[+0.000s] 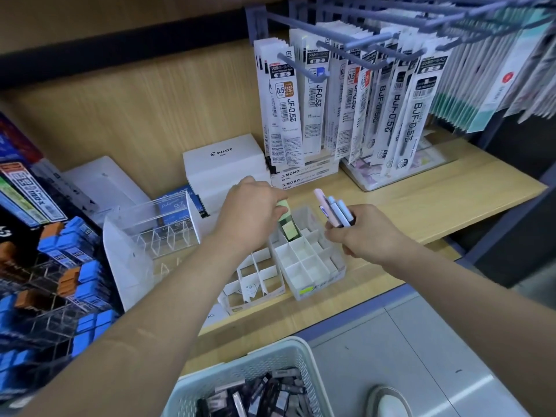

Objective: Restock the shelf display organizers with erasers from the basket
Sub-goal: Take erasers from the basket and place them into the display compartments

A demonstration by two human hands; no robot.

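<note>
On the wooden shop shelf (pixel 421 206), our left hand (pixel 249 215) is pinching a green eraser (pixel 290 233), tilted, into a rear cell of the white organizer (pixel 319 288). Our right hand (pixel 367 236) is gripping a bunch of pastel erasers (pixel 337 209). We are probably risking it snagging the thin dividers.

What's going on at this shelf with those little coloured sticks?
A person is restocking a stationery shelf by hand. The left hand holds a pale green stick eraser whose lower end sits in a back cell of the clear plastic organizer with white dividers on the light wooden shelf. The right hand grips a bundle of pink and blue stick erasers beside it. Most cells look empty. A pale perforated plastic basket below holds more stock.
</note>
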